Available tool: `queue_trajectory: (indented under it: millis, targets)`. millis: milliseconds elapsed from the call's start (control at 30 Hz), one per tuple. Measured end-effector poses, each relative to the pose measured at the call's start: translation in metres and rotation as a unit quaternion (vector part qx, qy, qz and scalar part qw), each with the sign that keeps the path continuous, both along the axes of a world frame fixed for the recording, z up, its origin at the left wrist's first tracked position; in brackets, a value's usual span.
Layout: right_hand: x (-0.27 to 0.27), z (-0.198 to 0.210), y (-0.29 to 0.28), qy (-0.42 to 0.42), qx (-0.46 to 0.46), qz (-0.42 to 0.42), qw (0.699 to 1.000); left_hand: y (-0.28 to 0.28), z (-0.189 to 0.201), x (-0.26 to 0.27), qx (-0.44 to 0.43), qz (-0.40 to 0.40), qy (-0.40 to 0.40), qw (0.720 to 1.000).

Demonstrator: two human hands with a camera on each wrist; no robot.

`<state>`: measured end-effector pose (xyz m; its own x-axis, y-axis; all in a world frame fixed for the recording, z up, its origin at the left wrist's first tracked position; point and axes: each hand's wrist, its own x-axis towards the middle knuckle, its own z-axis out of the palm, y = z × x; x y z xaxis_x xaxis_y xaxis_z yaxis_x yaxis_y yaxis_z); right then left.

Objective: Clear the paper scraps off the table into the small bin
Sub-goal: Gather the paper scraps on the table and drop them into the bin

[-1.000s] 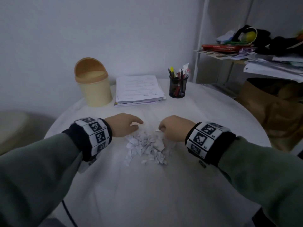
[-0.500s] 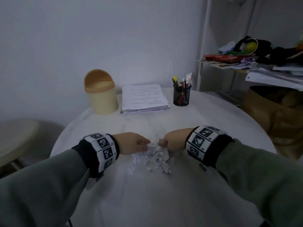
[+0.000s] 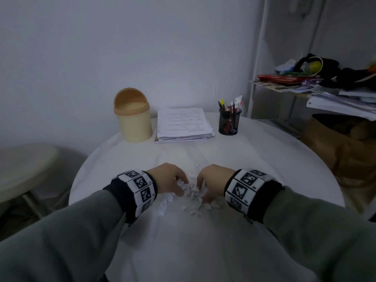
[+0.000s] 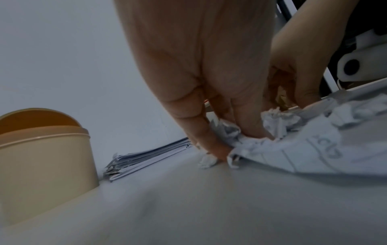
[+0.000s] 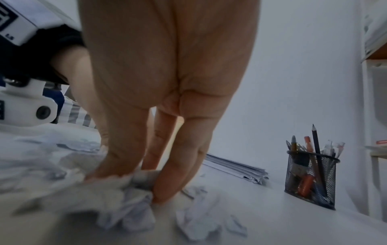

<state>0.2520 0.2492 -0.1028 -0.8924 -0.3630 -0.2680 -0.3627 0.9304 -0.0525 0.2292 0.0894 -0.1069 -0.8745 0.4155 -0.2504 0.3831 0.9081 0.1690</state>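
A heap of crumpled white paper scraps [image 3: 193, 193] lies on the white round table [image 3: 203, 251], near its middle. My left hand [image 3: 181, 185] grips the heap's left side, with scraps caught between thumb and fingers. From the right, my right hand [image 3: 201, 190] pinches a clump of it. In the left wrist view the fingertips [image 4: 217, 149] dig into the paper scraps [image 4: 282, 149]. The right wrist view has thumb and fingers [image 5: 167, 187] closing on the paper scraps [image 5: 125, 199]. The small beige bin [image 3: 133, 121] with an orange swing lid stands at the table's far left, apart from both hands.
A stack of printed papers [image 3: 183, 125] lies beside the bin, and a black mesh pen holder [image 3: 229, 123] stands to its right. Loose scraps [image 3: 165, 204] trail toward me. A cluttered shelf [image 3: 325, 88] and a brown bag [image 3: 335, 155] are at right, a pale stool [image 3: 24, 167] at left.
Both hands have come together from either side of the heap. The scraps are bunched tighter between them, and the fingers have closed on the paper.
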Motion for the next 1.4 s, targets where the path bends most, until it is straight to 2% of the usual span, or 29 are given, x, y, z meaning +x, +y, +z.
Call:
queue_trajectory:
  millis: [167, 367, 667, 833, 1167, 1400]
  targets:
    - [0.000, -0.003, -0.007, 0.042, 0.018, 0.000, 0.999, -0.002, 0.003, 0.000, 0.016, 0.011, 0.013, 1.000]
    - [-0.006, 0.003, -0.008, 0.052, 0.003, -0.030, 0.998, -0.008, 0.012, 0.002, 0.038, 0.028, 0.050, 0.998]
    - [-0.019, 0.051, -0.015, 0.109, -0.118, -0.088, 0.983, -0.028, 0.052, -0.007, 0.149, 0.085, 0.090, 0.981]
    - [-0.035, 0.071, -0.027, 0.118, -0.146, -0.113, 0.976, -0.038, 0.064, -0.017, 0.193, 0.123, 0.111, 0.967]
    - [-0.092, 0.093, -0.055, 0.125, -0.236, -0.089, 0.960, -0.076, 0.087, -0.055, 0.221, 0.175, 0.116, 0.952]
    - [-0.160, 0.110, -0.088, 0.143, -0.346, -0.084, 0.924, -0.106, 0.111, -0.110, 0.271, 0.217, 0.172, 0.922]
